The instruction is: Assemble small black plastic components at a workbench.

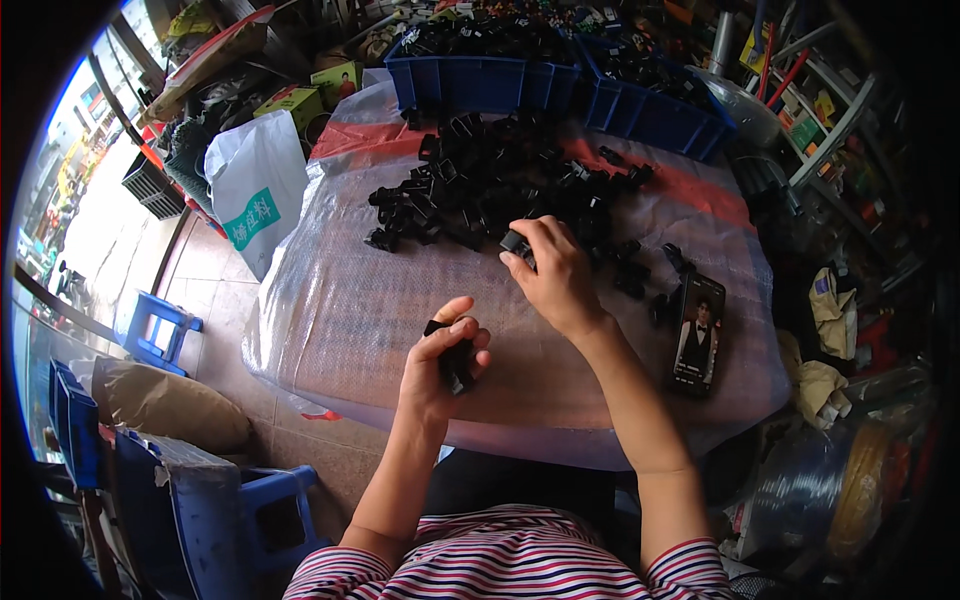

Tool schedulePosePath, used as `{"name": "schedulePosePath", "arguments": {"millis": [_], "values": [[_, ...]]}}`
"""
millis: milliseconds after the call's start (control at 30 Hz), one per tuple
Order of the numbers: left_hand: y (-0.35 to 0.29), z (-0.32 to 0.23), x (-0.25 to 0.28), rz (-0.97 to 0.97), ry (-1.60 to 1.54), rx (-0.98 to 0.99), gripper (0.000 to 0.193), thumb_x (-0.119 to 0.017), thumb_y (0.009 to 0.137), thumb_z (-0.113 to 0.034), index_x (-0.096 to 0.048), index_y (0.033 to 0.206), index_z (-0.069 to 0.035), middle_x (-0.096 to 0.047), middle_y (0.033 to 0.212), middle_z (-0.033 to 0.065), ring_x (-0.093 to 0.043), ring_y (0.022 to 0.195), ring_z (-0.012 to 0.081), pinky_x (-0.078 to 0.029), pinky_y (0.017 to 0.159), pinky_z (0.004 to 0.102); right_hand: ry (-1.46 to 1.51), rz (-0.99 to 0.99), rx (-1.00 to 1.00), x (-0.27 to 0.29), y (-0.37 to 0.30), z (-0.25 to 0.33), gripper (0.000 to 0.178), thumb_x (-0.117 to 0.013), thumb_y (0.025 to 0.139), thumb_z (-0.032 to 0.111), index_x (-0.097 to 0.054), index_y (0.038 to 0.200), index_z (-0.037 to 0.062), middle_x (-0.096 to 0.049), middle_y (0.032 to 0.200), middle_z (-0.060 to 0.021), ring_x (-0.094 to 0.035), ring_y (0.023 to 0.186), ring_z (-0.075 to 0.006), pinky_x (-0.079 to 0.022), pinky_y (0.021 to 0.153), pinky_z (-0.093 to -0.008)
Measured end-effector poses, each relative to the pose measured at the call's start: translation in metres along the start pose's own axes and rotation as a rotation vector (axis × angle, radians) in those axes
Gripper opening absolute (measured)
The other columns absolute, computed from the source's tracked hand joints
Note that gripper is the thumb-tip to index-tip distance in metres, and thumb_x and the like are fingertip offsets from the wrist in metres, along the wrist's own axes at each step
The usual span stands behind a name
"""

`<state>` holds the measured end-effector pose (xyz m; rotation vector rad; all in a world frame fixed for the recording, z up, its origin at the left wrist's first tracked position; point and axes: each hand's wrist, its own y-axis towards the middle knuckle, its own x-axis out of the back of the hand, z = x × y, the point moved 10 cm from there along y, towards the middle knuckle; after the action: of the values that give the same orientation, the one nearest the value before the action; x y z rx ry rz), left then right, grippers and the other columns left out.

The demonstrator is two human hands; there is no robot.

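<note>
My left hand [440, 365] is curled around a black plastic part [458, 368] above the near half of the table. Its thumb and forefinger point upward, and the fingers partly cover the part. Farther ahead and to the right, my right hand [553, 272] pinches another small black plastic part [516, 243] between thumb and fingers, at the near edge of the pile. That loose pile of black plastic parts [465, 180] spreads over the table's far half. Their exact kind is too small and dark to make out.
Two blue bins [485, 84] of black parts stand at the table's far edge. A phone [698, 335] showing a person lies on the plastic-covered table [330, 310], right of my arm. A white bag [258, 185] and blue stools [160, 330] are at the left; wrapped spools [820, 490] stand lower right.
</note>
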<state>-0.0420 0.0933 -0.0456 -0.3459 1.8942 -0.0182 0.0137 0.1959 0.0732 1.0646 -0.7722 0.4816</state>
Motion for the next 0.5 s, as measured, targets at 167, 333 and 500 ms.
{"name": "schedulePosePath", "arguments": {"millis": [167, 333, 500], "values": [[-0.007, 0.022, -0.029, 0.167, 0.089, 0.070, 0.040, -0.058, 0.089, -0.021, -0.045, 0.123, -0.005, -0.057, 0.091, 0.0052, -0.055, 0.079, 0.0150, -0.048, 0.060, 0.0241, 0.776, -0.104, -0.274, 0.027, -0.042, 0.028, 0.026, -0.066, 0.083, 0.010, -0.053, 0.105, 0.0037, -0.060, 0.104, -0.0098, -0.057, 0.092, -0.0187, -0.046, 0.083, -0.0317], [-0.011, 0.011, -0.011, -0.060, 0.113, -0.100, 0.040, -0.060, 0.088, -0.021, -0.047, 0.122, -0.005, -0.056, 0.092, 0.0058, -0.055, 0.075, 0.0130, -0.047, 0.062, 0.0236, 0.434, -0.124, -0.033, 0.039, -0.053, 0.055, 0.025, -0.070, 0.077, 0.010, -0.058, 0.098, 0.0048, -0.061, 0.107, -0.0099, -0.053, 0.099, -0.0265, -0.042, 0.086, -0.0349], [-0.018, -0.020, -0.022, -0.010, 0.411, -0.259, 0.051, -0.062, 0.085, -0.017, -0.042, 0.129, -0.001, -0.058, 0.092, 0.0088, -0.055, 0.077, 0.0134, -0.047, 0.060, 0.0238, -0.049, 0.068, -0.098, 0.020, -0.033, -0.027, 0.028, -0.067, 0.073, 0.004, -0.059, 0.099, 0.0040, -0.061, 0.101, -0.0093, -0.053, 0.096, -0.0260, -0.041, 0.085, -0.0365]]}}
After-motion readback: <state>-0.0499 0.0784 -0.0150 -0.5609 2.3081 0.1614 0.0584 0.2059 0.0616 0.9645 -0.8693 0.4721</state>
